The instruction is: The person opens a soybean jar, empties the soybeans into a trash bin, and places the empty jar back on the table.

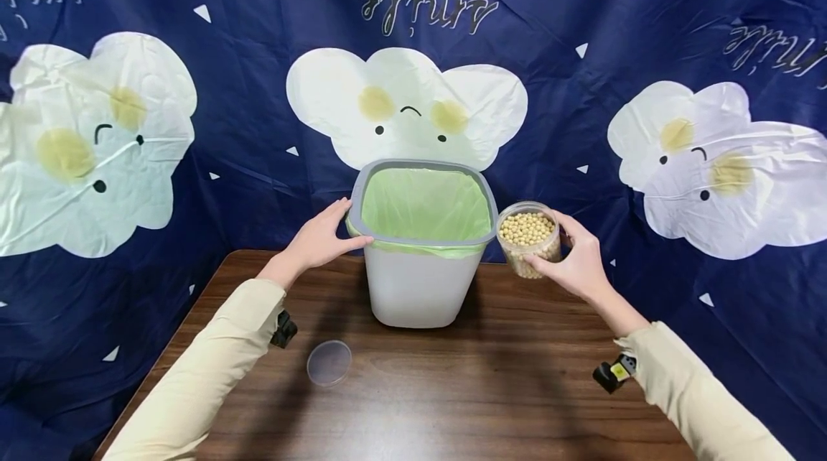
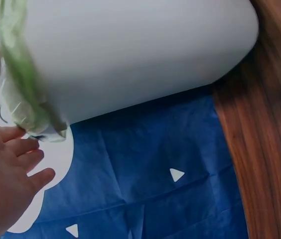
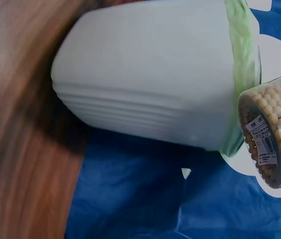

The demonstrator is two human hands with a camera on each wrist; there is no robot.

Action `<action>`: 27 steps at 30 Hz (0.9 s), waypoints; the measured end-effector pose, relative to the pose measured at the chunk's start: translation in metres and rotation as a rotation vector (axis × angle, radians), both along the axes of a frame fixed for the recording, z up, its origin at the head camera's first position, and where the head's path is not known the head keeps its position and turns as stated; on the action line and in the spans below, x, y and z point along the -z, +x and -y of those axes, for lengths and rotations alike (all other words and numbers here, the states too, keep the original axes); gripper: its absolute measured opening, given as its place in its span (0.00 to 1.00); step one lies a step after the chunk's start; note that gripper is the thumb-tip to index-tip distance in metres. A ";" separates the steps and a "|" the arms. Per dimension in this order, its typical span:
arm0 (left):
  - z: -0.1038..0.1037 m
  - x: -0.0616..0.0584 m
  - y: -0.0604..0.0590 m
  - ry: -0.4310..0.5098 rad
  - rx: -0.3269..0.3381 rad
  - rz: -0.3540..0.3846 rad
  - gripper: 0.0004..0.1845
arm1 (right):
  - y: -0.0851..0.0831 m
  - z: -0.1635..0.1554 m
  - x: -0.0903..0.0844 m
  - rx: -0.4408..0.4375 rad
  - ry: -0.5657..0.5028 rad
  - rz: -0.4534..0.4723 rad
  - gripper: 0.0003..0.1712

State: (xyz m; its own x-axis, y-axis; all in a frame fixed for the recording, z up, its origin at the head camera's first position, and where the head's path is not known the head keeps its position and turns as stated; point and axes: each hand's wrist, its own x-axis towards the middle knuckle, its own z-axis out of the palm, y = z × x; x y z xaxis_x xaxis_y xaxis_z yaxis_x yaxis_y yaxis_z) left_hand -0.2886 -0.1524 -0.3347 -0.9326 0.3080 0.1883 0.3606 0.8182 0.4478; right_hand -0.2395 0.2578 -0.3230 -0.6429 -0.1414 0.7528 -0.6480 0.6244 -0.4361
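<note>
Centrally, a white waste bin (image 1: 416, 281) stood upright on the far part of a brown wooden table (image 1: 491, 389), its grey rim (image 1: 423, 240) clamping a pale green liner bag (image 1: 426, 206) whose edge folded down over the outside. The left hand (image 1: 319, 238) rested against the bin's left rim, fingers fairly straight and spread, thumb lying along the grey edge; it curled round nothing. In the left wrist view the fingers (image 2: 23, 147) lay just beside the bunched green liner (image 2: 23, 84). The right hand (image 1: 578, 260) gripped a clear plastic jar (image 1: 530, 238), fingers wrapped round its side wall, thumb toward the near side. Jar was lidless, upright or nearly so, packed almost to the top with pale yellow round beans (image 1: 526, 227), and held just beside the bin's right rim, off the table. Right wrist view showed a white barcode label (image 3: 262, 142) on the jar wall, close to the liner's edge (image 3: 240, 59). A round clear lid (image 1: 329, 362) lay flat on the table near the left forearm, well apart from the jar. Cream sleeves covered both arms. Behind hung a dark blue cloth (image 1: 258, 87) printed with white cloud faces.
</note>
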 end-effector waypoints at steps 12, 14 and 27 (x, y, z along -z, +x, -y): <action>-0.001 -0.002 -0.004 0.021 -0.010 0.006 0.52 | -0.039 0.005 -0.027 0.002 0.117 -0.101 0.44; 0.000 -0.001 -0.004 0.025 -0.010 0.004 0.52 | -0.044 0.006 -0.032 0.011 0.140 -0.099 0.44; 0.000 -0.002 -0.002 0.038 -0.009 0.005 0.52 | -0.070 0.011 -0.046 0.043 0.299 -0.062 0.48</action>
State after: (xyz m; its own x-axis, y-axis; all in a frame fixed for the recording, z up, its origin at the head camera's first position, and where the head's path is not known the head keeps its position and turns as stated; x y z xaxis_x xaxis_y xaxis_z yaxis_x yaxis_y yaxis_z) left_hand -0.2909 -0.1521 -0.3324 -0.9364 0.2920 0.1947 0.3506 0.8038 0.4806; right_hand -0.3098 0.2467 -0.2769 -0.6075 -0.3358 0.7198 -0.6377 0.7465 -0.1899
